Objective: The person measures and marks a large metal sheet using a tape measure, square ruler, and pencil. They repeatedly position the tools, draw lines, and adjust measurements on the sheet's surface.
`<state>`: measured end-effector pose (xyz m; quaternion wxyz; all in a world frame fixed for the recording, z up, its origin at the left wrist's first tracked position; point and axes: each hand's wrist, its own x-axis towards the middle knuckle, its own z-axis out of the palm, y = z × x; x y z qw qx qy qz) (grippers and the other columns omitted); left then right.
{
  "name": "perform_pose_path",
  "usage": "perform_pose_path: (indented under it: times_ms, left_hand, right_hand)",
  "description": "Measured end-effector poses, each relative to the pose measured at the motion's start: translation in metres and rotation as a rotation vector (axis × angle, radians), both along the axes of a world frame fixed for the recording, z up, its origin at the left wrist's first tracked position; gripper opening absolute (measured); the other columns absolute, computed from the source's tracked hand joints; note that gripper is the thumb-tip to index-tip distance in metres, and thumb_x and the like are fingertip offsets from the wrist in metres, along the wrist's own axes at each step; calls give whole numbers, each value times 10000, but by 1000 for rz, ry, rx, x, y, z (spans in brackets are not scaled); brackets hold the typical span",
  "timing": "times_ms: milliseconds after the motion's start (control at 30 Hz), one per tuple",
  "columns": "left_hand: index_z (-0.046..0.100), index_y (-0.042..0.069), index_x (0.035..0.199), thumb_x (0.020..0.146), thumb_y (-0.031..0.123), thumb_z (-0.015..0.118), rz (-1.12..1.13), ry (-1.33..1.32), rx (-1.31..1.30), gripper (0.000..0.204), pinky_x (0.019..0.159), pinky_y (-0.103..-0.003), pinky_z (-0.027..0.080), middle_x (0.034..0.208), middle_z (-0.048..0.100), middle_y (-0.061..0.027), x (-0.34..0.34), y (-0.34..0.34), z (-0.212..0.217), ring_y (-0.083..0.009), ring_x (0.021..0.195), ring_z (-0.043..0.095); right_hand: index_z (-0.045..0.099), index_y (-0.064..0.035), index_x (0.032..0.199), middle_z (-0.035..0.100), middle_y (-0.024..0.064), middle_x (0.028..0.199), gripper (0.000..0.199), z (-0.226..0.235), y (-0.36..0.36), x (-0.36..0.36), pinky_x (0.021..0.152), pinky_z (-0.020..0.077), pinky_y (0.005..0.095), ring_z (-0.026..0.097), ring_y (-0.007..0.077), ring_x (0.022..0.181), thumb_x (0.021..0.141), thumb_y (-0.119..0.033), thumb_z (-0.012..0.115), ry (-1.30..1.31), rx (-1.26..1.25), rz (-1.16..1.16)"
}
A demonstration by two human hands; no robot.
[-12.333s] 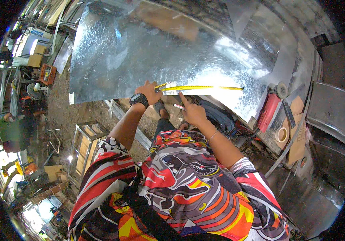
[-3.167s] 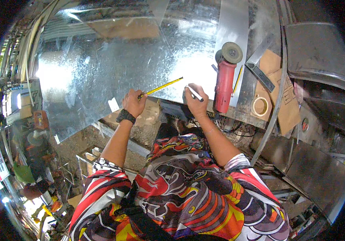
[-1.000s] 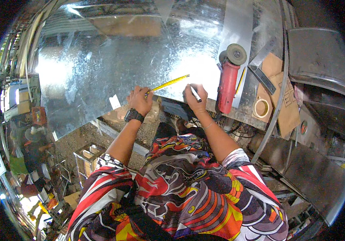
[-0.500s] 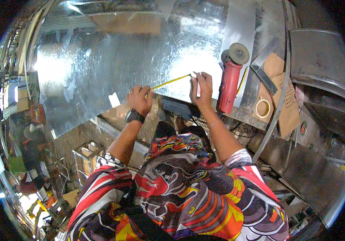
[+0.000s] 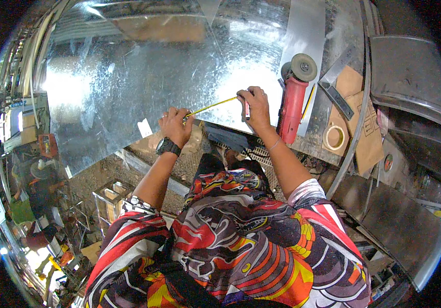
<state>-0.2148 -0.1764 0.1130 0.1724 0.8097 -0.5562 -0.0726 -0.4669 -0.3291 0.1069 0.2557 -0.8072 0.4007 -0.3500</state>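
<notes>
A yellow tape measure blade (image 5: pixel 211 107) stretches at a slant over the shiny sheet metal (image 5: pixel 143 72), between my two hands. My left hand (image 5: pixel 176 126), with a dark watch at the wrist, is closed on the blade's lower left end near the sheet's front edge; its fingers hide whether the case is there. Farther up and right, my right hand (image 5: pixel 255 107) grips a white marker (image 5: pixel 247 111) with a dark end, which points toward me. The fingertips of that hand meet the blade's other end. To the right lies a red angle grinder (image 5: pixel 293 105) with a grey disc.
Right of the grinder are a pencil (image 5: pixel 308 102), a dark metal angle piece (image 5: pixel 339 101), a tape roll (image 5: pixel 335 137) and cardboard (image 5: pixel 368 134). A curved metal strip (image 5: pixel 353 149) runs beside them. Below the sheet's front edge stands a small metal frame (image 5: pixel 111 197).
Both hands have shifted slightly left and away from me, the blade staying stretched between them. The marker has tilted a little in my right hand. The grinder stays in place.
</notes>
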Motion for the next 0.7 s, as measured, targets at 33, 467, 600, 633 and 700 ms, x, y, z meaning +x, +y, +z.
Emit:
perform_pose_path:
  times_ms: [33, 467, 600, 633, 700]
  left_hand:
    - [738, 168, 1005, 905, 376, 718, -3, 16, 8, 231, 855, -538, 437, 1036, 633, -91, -2, -1, 3, -377, 1005, 617]
    - [734, 140, 983, 914, 424, 718, 3, 83, 31, 293, 866, -546, 434, 1039, 630, -105, 0, -3, 0, -406, 992, 619]
    - [737, 144, 979, 920, 423, 716, 13, 85, 14, 286, 872, -547, 432, 1029, 632, -101, -2, -4, 4, -406, 989, 622]
    - [738, 144, 981, 921, 424, 715, 12, 84, 16, 287, 874, -548, 432, 1031, 633, -102, -2, -4, 5, -406, 988, 623]
    - [741, 146, 984, 923, 427, 713, 14, 86, 27, 289, 878, -549, 431, 1036, 635, -103, -2, -4, 7, -407, 989, 625]
  right_hand:
    - [737, -109, 1058, 595, 134, 1018, 176, -3, -1, -1, 819, 473, 442, 598, 337, 938, 884, -109, 759, 7, -21, -5]
    - [737, -109, 1065, 607, 130, 1019, 182, -3, 1, -1, 816, 478, 434, 607, 332, 940, 886, -127, 762, 14, 5, -7]
    - [734, -106, 1081, 606, 135, 1015, 192, 0, 1, 0, 819, 478, 436, 605, 332, 937, 891, -122, 756, -6, -15, -11]
    - [733, -103, 1086, 606, 136, 1012, 195, 1, 1, 1, 821, 478, 437, 605, 332, 937, 893, -120, 753, -12, -18, -8]
    - [731, -99, 1096, 604, 138, 1007, 201, 3, 1, 1, 824, 477, 438, 604, 331, 939, 897, -117, 747, -24, -26, -4]
